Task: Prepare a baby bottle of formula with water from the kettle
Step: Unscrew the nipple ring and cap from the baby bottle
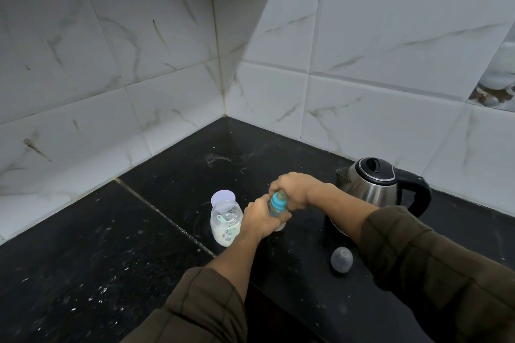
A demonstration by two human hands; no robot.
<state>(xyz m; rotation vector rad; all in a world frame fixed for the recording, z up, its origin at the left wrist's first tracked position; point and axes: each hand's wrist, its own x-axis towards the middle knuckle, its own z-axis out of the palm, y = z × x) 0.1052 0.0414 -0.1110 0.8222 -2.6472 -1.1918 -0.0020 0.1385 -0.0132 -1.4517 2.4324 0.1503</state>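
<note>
A: Starting at the left, what stood on the table (83, 245)?

B: An open formula jar (225, 221), part full of white powder with a scoop inside, and its pale lid (223, 198) just behind it. Left uncapped, I'd judge, so the powder stayed within reach.

A: And the hands?

B: The left hand (262, 220) had its fingers (280, 217) wrapped closed around the body of the baby bottle (277, 209), bracing it upright on the table, just right of the jar. The right hand (292, 188) came over the top, fingers closed on the teat above the blue collar (278, 202), a grip that looked suited to turning the top while the other hand kept the bottle from spinning.

A: Tightening or loosening?

B: I couldn't tell, nor what was in the bottle; the hands hid most of it.

A: Further right?

B: The steel kettle (373, 186) sat on its base near the wall, lid shut, handle to the right. The clear dome cap (341, 257) rested nearer the person, set aside.
</note>
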